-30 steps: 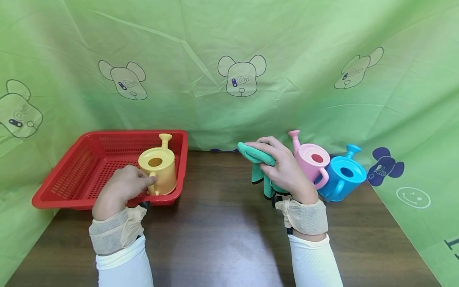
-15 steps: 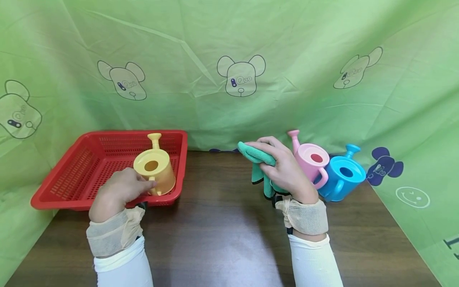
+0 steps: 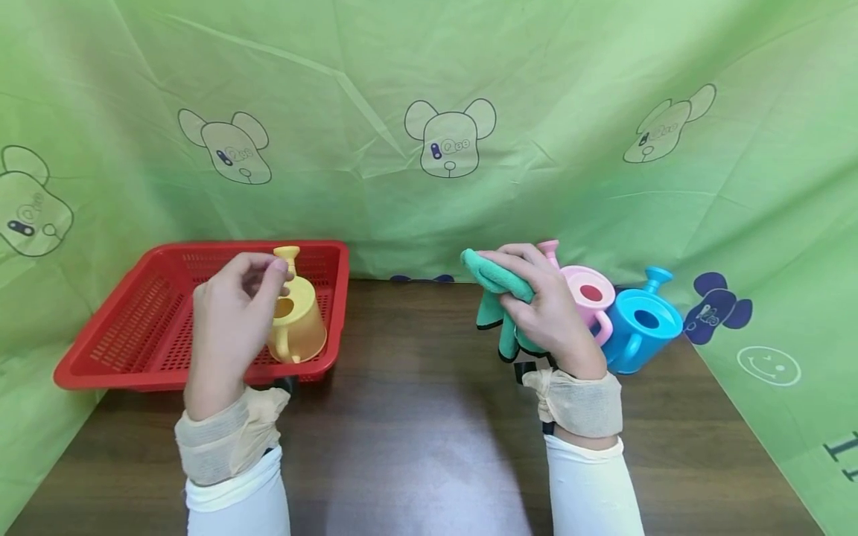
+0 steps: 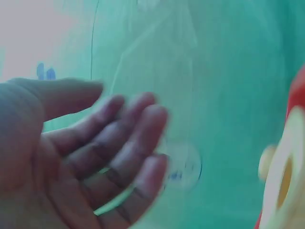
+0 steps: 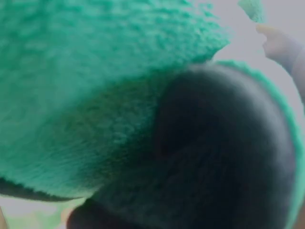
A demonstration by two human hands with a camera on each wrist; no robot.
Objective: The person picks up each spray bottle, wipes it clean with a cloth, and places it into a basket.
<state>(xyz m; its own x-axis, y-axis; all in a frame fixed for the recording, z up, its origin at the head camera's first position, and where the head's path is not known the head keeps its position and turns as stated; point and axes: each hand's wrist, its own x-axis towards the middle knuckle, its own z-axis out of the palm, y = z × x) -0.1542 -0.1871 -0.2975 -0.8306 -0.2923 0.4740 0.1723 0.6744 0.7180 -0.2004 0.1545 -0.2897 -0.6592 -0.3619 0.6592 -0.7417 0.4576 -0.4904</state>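
Observation:
My left hand [image 3: 231, 320] is raised over the red basket [image 3: 127, 305], its fingers loosely bent around nothing. In the left wrist view the palm faces the camera and the fingers [image 4: 128, 143] are apart from the thumb. A yellow watering can [image 3: 304, 320] stands upright in the basket's right end, partly covered by this hand in the head view. My right hand [image 3: 553, 313] grips a bunched green cloth [image 3: 499, 279] with dark edging, whose folds hang below the fingers. In the right wrist view the cloth [image 5: 95, 52] fills most of the picture.
A pink watering can [image 3: 590, 286] and a blue watering can [image 3: 640, 327] stand side by side, right of my right hand. The brown table [image 3: 402, 417] meets a green printed curtain [image 3: 449, 216] at its back and sides.
My left hand has let go of the yellow watering can's handle and risen, after the can shifted slightly left in the basket. The right hand, with the cloth, has moved slightly right and up.

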